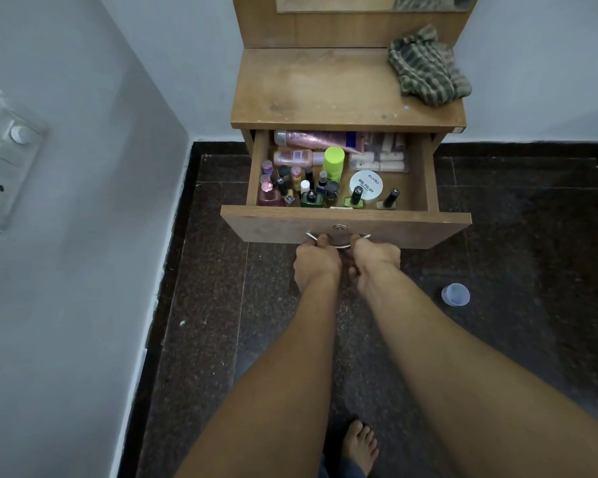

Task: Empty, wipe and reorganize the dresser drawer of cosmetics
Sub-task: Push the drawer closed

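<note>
The dresser drawer point(342, 222) stands open at the front of the dresser, and the fingers point(355, 240) of both hands are curled round its curved metal handle point(339, 241). The left hand point(316, 262) and right hand point(377, 258) grip it side by side, thumbs on top, probably so the loaded drawer slides straight instead of skewing. Just above the handle a small round lock sits in the drawer's wood-grain laminate front. Inside, nothing looks emptied yet. Small glass nail polish bottles point(290, 188) stand upright and packed together at the left and front, likely because their narrow bases tip easily. A glittery pink tube point(311, 138) lies flat along the back, and a bottle with a matte lime-green cap point(334, 163) stands near the middle. A white round jar point(366, 186) marked nail polish sits toward the right, in front of a clear plastic box point(382, 157) of pale sticks. On the smooth dresser top point(325, 94) a crumpled striped cloth point(427, 67), soft and woven, waits at the right rear corner, seemingly kept ready for wiping. A translucent plastic cup point(455, 294) rests on the dark speckled stone floor point(497, 236), well apart to the right.
</note>
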`<state>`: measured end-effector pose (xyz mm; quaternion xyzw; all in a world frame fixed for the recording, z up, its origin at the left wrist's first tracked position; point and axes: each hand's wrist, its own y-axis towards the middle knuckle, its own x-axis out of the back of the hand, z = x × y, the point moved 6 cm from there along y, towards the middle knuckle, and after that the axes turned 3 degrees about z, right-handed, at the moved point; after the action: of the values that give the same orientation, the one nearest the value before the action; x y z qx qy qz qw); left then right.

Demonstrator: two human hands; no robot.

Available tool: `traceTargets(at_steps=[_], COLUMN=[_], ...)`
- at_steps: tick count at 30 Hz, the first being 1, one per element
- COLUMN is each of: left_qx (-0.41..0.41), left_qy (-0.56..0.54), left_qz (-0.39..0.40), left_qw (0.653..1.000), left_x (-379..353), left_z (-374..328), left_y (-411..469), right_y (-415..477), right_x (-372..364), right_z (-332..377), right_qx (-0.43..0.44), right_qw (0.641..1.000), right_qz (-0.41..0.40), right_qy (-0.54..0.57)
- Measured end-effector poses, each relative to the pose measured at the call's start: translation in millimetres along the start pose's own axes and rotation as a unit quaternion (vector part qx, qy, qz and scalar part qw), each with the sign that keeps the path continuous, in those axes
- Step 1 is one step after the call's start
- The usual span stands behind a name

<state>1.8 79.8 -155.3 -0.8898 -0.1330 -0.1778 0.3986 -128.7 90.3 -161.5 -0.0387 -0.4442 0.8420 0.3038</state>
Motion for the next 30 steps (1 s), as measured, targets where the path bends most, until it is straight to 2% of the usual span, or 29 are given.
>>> traceTargets(at_steps=[5,17,30], left_qx=[-0.003,-0.007,-0.02], left_qy=[0.014,-0.029,-0.038], left_qz=[0.031,0.056,0.075], left_qw=[0.999,0.998,0.996], left_x=[-3.3,-14.7,-28.5], left_z=[-21.0,-38.1,-90.8], left_y=[19.0,43.8,83.4], right_y=[12.2,30.1,56.1], right_x=[-11.4,-22.4,-49.1], right_z=[19.8,39.1,89.5], right_qx=[0.009,0.013,0.048], right_qw=[1.0,1.0,0.999], right_qz=[0.014,0.019,0.025], right_qy=[-0.01,-0.003,-0.002])
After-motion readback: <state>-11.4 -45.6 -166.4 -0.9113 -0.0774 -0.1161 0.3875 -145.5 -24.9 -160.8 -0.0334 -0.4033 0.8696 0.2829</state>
